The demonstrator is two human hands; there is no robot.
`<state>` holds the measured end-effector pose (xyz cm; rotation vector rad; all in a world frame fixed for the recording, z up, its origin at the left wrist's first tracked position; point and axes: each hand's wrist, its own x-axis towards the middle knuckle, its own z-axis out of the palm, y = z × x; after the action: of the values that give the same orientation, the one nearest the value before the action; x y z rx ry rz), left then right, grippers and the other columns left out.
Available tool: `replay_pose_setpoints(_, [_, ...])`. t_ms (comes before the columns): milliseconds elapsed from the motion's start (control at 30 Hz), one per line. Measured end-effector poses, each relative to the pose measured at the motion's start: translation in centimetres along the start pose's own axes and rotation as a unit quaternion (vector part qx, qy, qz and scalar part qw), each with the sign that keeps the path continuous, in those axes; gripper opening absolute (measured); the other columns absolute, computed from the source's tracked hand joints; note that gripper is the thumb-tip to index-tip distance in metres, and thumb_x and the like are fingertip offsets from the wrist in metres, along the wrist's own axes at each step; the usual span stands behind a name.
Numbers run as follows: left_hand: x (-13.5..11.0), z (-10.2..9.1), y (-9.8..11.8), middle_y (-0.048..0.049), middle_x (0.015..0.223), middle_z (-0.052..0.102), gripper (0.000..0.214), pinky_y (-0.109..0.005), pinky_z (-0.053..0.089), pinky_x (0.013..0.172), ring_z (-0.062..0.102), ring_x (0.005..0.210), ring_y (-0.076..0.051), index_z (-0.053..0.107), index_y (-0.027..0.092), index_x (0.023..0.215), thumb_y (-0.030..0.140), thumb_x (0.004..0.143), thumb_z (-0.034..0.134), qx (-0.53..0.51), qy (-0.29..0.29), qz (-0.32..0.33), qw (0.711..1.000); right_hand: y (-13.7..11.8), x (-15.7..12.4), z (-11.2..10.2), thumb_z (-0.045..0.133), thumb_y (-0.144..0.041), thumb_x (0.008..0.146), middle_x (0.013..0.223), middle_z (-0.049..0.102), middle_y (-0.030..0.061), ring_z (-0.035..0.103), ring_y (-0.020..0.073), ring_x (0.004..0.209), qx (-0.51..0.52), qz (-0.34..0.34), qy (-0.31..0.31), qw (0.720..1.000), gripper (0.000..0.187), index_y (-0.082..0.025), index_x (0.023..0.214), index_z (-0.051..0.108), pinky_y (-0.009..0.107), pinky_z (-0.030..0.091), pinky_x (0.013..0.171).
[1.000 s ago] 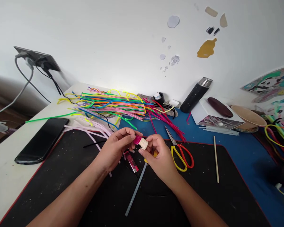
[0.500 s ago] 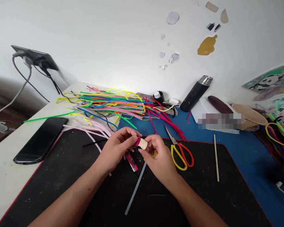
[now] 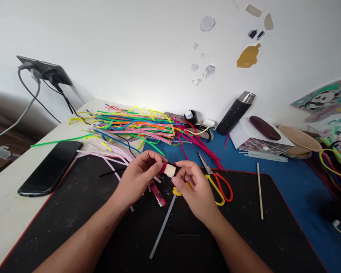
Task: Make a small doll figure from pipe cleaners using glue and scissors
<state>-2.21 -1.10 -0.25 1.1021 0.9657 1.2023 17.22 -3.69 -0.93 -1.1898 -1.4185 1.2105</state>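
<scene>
Both my hands meet above a black mat (image 3: pixel 74 212). My left hand (image 3: pixel 139 178) is closed on a small coiled piece (image 3: pixel 168 169), pink at the left end and cream at the right. My right hand (image 3: pixel 194 187) pinches the cream end from the right with curled fingers. A small yellow bit (image 3: pixel 176 191) shows below the right fingers. A pink lighter (image 3: pixel 158 194) and a translucent glue stick (image 3: pixel 161 227) lie on the mat under the hands.
A pile of coloured pipe cleaners (image 3: pixel 136 127) lies behind the hands. Yellow-and-red scissors (image 3: pixel 217 182) and a thin wooden stick (image 3: pixel 259 189) rest to the right. A black phone (image 3: pixel 49 167) lies at the left. A black flask (image 3: pixel 235 113) and a white box (image 3: pixel 258 140) stand at the back right.
My right hand has shifted slightly down and its fingers have curled over the coil's cream end. The left hand keeps its hold on the coil.
</scene>
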Motion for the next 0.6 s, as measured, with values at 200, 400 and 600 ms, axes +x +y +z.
replay_pose_setpoints(200, [-0.2, -0.2, 0.2, -0.0047, 0.098, 0.070, 0.023, -0.026, 0.049, 0.075, 0.061, 0.083, -0.016, 0.067, 0.019, 0.091, 0.040, 0.093, 0.078, 0.001, -0.026, -0.001, 1.000, -0.3, 0.3, -1.0, 0.069, -0.059, 0.097, 0.069, 0.063, -0.0027, 0.059, 0.0139, 0.059, 0.100, 0.082, -0.052, 0.990, 0.042, -0.020, 0.111, 0.069, 0.030, 0.049, 0.061])
replay_pose_setpoints(400, [-0.3, 0.0, 0.6, -0.0057, 0.097, 0.070, 0.027, -0.027, 0.051, 0.078, 0.063, 0.085, -0.018, 0.066, 0.019, 0.088, 0.041, 0.090, 0.080, 0.001, -0.052, -0.005, 0.999, -0.4, 0.2, -1.1, 0.075, -0.059, 0.092, 0.070, 0.070, -0.0003, 0.060, 0.0130, 0.057, 0.106, 0.125, -0.094, 0.982, 0.045, -0.018, 0.109, 0.071, 0.028, 0.047, 0.058])
replay_pose_setpoints(600, [-0.4, 0.0, 0.7, -0.0051, 0.095, 0.069, 0.025, -0.027, 0.052, 0.077, 0.063, 0.085, -0.018, 0.066, 0.019, 0.089, 0.040, 0.091, 0.079, 0.014, -0.055, 0.005, 0.998, -0.8, 0.1, -1.3, 0.073, -0.061, 0.093, 0.069, 0.071, 0.0001, 0.059, 0.0115, 0.053, 0.090, 0.145, -0.134, 0.976, 0.049, -0.016, 0.113, 0.072, 0.025, 0.044, 0.054])
